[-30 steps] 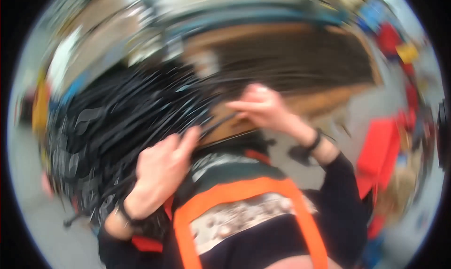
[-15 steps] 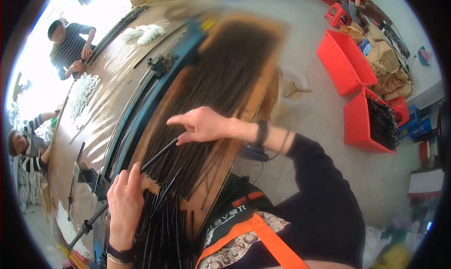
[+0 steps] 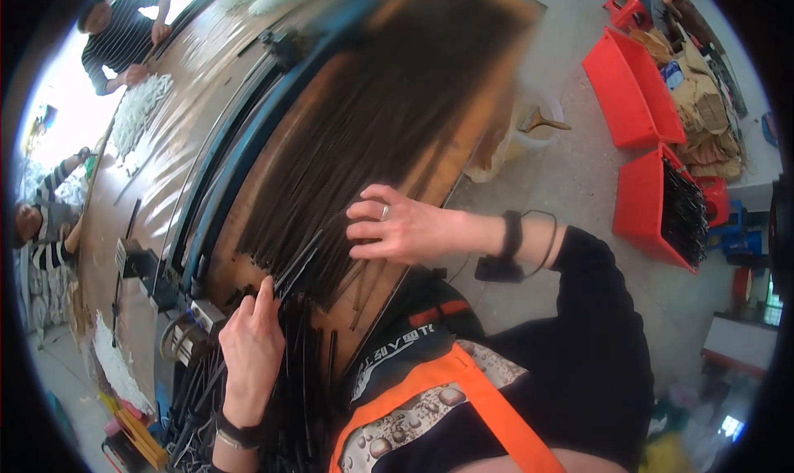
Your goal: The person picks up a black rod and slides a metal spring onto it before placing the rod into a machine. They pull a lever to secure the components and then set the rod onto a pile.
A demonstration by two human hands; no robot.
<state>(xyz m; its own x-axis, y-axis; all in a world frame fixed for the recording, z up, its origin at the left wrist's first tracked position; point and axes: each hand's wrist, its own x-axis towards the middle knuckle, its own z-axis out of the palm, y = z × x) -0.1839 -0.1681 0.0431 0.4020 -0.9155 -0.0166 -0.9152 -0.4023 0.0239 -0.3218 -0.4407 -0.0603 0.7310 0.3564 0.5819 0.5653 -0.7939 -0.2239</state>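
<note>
My left hand (image 3: 252, 336) is at the near end of a pile of black tubes (image 3: 299, 374). Its fingers are curled, with the index finger reaching forward to the tube ends. What lies in its grip, if anything, is hidden. My right hand (image 3: 404, 226) hovers over a bed of long, thin, dark rods (image 3: 331, 159), its fingers bent and apart. Nothing shows between them. A few black tubes (image 3: 302, 262) lie slantwise on the rods between my two hands.
A blue metal rail (image 3: 240, 155) runs along the left of the wooden tray (image 3: 488, 55). Beside the left hand is a small metal device (image 3: 194, 328). Two people sit across the table (image 3: 178, 113). Red bins (image 3: 637, 88) and a bucket with a brush (image 3: 542, 126) stand right.
The dark rod that spanned both hands is no longer between them. My right hand has moved right and spread its fingers; my left has moved slightly right. The view has shifted.
</note>
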